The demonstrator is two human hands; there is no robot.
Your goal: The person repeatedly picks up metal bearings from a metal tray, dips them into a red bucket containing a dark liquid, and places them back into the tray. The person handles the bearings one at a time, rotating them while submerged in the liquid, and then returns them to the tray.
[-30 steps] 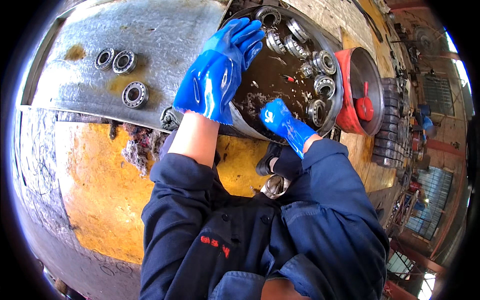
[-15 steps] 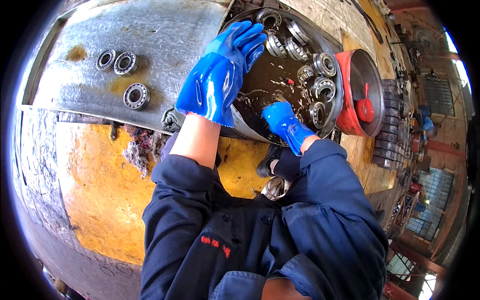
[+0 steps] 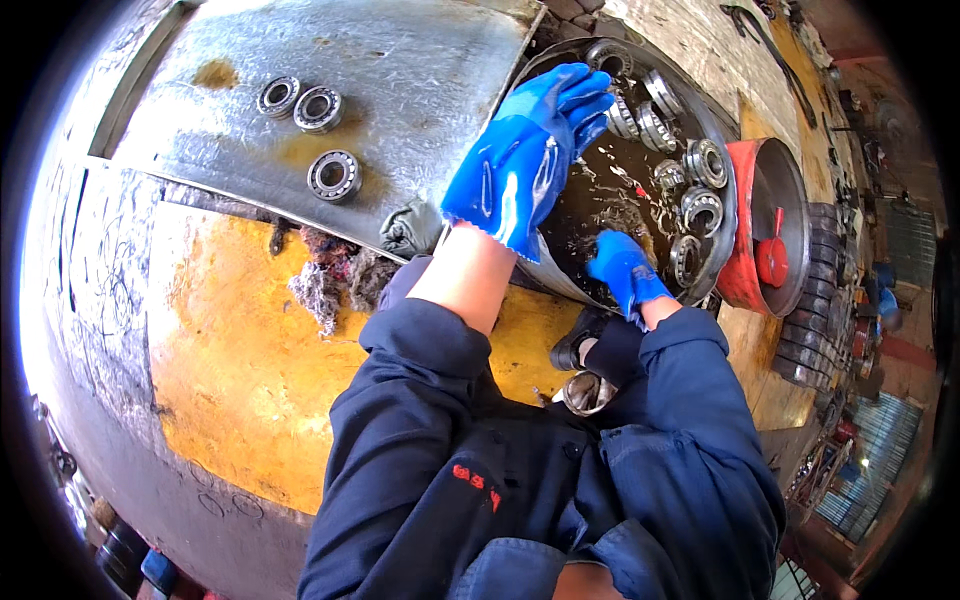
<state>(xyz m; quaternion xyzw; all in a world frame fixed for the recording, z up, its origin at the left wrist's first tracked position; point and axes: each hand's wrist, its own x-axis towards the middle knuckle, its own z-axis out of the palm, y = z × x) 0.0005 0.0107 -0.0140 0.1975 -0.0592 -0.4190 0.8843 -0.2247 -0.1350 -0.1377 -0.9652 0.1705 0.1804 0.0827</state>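
My left hand [image 3: 520,155], in a long blue rubber glove, reaches over the left side of a round metal tub [image 3: 724,235]. Its fingers are stretched out, and nothing shows in them. Closed at the tub's near side is my right hand [image 3: 625,270], also blue-gloved, low over dark liquid [image 3: 575,240]. What it grips, if anything, is hidden. A brownish, blurred patch shows in the liquid just beyond it. Several metal roller bearings sit along the tub's far and right sides, among them an upper one [image 3: 716,163] and one [image 3: 676,262] beside my right hand.
Left of the tub, a metal sheet [image 3: 420,80] carries three bearings, the nearest [image 3: 352,182] apart from the others. A grey-green rag [image 3: 410,228] lies at its corner. Fluffy waste [image 3: 316,297] hangs over the yellow board [image 3: 230,370]. A red basin [image 3: 740,260] stands right.
The whole scene has shifted right in the picture as the view turned. My hands keep nearly the same places over the tub. The liquid beyond my right hand looks more stirred.
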